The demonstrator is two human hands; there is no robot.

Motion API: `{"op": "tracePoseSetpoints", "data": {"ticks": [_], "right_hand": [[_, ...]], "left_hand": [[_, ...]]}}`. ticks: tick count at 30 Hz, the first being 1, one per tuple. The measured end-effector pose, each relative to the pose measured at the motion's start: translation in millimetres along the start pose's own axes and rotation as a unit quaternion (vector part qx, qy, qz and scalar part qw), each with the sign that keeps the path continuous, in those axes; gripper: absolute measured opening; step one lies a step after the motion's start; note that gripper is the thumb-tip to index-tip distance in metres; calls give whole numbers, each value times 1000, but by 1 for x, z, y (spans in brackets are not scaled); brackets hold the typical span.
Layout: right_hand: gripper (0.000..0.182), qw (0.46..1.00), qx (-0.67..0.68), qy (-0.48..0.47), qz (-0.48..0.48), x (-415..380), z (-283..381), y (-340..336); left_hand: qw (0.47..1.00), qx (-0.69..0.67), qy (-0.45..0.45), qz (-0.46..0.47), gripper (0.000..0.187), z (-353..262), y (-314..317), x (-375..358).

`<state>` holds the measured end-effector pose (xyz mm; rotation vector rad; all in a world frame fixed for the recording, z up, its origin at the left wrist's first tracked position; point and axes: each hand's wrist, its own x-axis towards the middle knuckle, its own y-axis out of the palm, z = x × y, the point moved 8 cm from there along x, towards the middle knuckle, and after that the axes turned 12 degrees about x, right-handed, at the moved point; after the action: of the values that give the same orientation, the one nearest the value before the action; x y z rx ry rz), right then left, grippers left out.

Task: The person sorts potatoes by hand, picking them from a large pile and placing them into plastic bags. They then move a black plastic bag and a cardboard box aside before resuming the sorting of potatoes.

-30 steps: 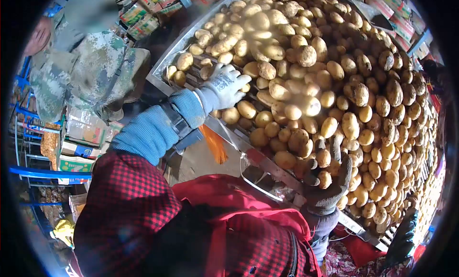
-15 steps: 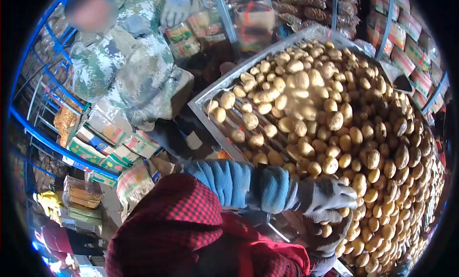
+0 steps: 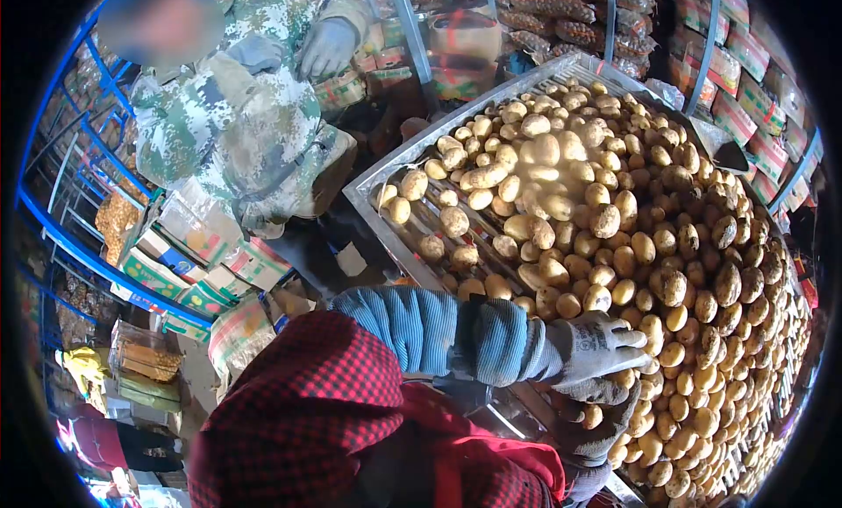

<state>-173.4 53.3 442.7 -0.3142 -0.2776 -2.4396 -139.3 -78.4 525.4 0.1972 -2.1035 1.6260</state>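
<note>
My left hand, in a grey coated glove with a ribbed blue sleeve, lies over the near side of a potato heap. Its fingers stretch forward against the potatoes and close on nothing I can see. Just below it, my right hand, in a darker glove, is bent in a curve. A small potato shows within that curve; the left hand partly covers the right fingertips. The potatoes rest on a slatted table with a metal rim.
A person in a camouflage coat and gloves is beyond the table's left corner. Cartons and a sack stand at left behind a blue rail. Filled net sacks and stacked packages line the back. Red checkered cloth fills the foreground.
My left hand's fingers have straightened from a bent pose. My right hand keeps nearly the same pose. The view has shifted slightly, and the other person's gloved hand is a little lower.
</note>
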Motion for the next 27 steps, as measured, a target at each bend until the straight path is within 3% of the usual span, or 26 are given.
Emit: {"op": "tracePoseSetpoints", "data": {"ticks": [3,13,15,16,17,18,19,20,21,23,25,27], "right_hand": [[66,1000,2,2,6,-2,0,3],[65,1000,12,13,13,-7,4,2],[64,996,75,51,9,-12,0,-1],[64,984,150,100,3,-15,-1,2],[64,955,244,166,-11,-17,-4,7],[64,916,330,226,-20,-19,-9,13],[64,888,377,262,-26,-18,-15,19],[64,890,360,271,-71,-34,-18,1],[63,952,253,160,-55,-25,-13,-7],[73,997,38,-68,17,-13,0,8],[83,994,-37,-98,37,-9,12,11],[84,977,-108,-179,34,-5,34,17]], "left_hand": [[998,-33,-13,54,73,2,-1,1],[998,-57,-11,28,66,10,0,-1],[999,-18,46,0,66,11,11,0],[997,-46,55,-9,62,4,-15,-1],[993,-56,65,-80,57,0,-35,-6],[988,-102,99,-61,53,4,-42,-2],[986,-76,99,-107,51,18,-38,-9],[996,-37,39,-68,53,29,-55,-4],[994,-80,-9,-75,58,48,-55,-10],[989,146,5,-3,70,62,-46,-22],[965,230,15,127,82,88,-15,-40],[952,283,25,111,86,117,-20,-58]]}}
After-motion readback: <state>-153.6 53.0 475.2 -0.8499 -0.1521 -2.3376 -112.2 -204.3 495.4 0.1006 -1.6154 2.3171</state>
